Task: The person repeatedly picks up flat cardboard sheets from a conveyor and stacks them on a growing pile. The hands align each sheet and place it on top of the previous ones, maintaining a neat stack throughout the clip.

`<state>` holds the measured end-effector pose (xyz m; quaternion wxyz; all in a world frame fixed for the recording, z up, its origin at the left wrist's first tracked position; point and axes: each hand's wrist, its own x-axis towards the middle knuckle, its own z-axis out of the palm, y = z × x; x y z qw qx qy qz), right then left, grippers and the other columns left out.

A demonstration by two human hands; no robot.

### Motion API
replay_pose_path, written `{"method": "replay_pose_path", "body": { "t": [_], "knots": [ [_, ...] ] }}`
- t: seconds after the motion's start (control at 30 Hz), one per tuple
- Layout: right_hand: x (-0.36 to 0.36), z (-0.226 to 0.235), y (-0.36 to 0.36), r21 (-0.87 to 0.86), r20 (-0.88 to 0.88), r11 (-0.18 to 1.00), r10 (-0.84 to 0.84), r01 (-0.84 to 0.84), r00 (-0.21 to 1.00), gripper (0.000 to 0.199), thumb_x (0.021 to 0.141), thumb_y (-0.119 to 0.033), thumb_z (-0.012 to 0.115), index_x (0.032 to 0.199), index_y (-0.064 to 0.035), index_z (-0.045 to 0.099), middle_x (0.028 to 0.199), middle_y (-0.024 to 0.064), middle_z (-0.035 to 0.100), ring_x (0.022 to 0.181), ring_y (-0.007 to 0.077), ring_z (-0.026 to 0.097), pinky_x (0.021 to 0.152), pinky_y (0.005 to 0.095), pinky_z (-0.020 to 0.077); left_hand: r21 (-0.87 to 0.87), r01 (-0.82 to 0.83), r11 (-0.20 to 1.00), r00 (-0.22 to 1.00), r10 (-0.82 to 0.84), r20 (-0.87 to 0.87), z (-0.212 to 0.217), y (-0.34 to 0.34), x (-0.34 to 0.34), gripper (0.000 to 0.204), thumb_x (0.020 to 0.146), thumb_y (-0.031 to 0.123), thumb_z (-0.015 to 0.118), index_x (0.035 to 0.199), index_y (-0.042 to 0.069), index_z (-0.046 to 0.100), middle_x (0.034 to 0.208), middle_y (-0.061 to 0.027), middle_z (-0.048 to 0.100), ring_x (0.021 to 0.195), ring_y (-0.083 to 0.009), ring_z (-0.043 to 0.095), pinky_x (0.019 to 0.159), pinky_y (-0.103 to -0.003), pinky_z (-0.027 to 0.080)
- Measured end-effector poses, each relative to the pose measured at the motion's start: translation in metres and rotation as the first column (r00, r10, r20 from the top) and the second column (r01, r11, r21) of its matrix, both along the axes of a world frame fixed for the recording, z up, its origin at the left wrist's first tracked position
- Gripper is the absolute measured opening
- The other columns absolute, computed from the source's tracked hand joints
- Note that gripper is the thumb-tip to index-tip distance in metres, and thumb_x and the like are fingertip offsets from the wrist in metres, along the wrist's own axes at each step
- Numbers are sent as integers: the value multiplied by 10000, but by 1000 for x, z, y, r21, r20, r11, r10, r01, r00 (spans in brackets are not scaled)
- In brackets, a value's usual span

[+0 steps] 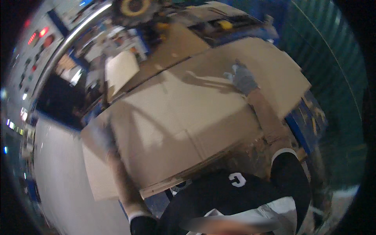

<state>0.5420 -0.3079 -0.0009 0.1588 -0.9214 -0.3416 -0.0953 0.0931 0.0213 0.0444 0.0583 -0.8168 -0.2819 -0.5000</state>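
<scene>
A large flat sheet of brown cardboard (pixel 188 105) lies in front of me, with fold lines and flaps, and my arms cast shadows across it. My right hand (pixel 243 79), in a grey glove, is over the sheet's far right part. Its fingers are apart and nothing shows in them; whether it touches the board I cannot tell. Near the sheet's left edge is my left hand (pixel 101 135), also gloved and smeared by motion, so its fingers and any grip cannot be made out.
Beyond the sheet stand a smaller upright cardboard piece (pixel 122 70) and a machine with a yellow-centred wheel (pixel 134 7). A metal rail (pixel 58 58) runs along the left, near a panel with red lights (pixel 44 32). At right hangs a green ribbed curtain or wall (pixel 329 78).
</scene>
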Motion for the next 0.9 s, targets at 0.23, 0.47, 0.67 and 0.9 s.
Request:
{"method": "replay_pose_path", "body": {
  "t": [0.23, 0.47, 0.67, 0.9],
  "knots": [
    [-11, -43, -209, 539, -85, 694, -519, 477, 851, 492, 863, -320, 633, 1249, -26, 551, 1218, 202, 591, 1154, 331, 555, 939, 394, 460, -662, -742, 106, 353, 901, -251, -70, -63, -224, 750, 874, 557, 561, 1371, 9, 433, 1266, -188, 562, 1112, -304, 573, 935, -367, 488],
    [39, -66, -222, 907, -381, -178, 36, 381, 924, 389, 872, -189, 605, 1217, -15, 569, 1206, 156, 605, 1067, 283, 593, 926, 374, 472, -735, -667, 121, 263, 961, -80, -69, -59, -243, 819, 824, 663, 518, 1281, -17, 513, 1226, -214, 573, 1071, -313, 579, 957, -419, 461],
    [43, 23, -221, 747, -418, -237, 560, 622, 715, 380, 856, -149, 609, 1206, -8, 562, 1150, 99, 626, 1042, 247, 598, 925, 352, 461, -738, -507, 445, 467, 862, 199, -104, -44, -330, 430, 882, 297, 558, 1207, 17, 584, 1115, -165, 630, 964, -243, 605, 848, -370, 489],
    [-103, 143, -172, 912, -188, 396, 185, 102, 965, 449, 861, -191, 588, 1255, 18, 534, 1156, 97, 610, 1018, 194, 588, 900, 305, 449, -624, 630, 463, 504, 368, 782, -62, -79, -287, 428, 826, 124, 615, 1213, -43, 541, 1257, -142, 548, 1056, -216, 550, 889, -350, 477]
  ]
}}
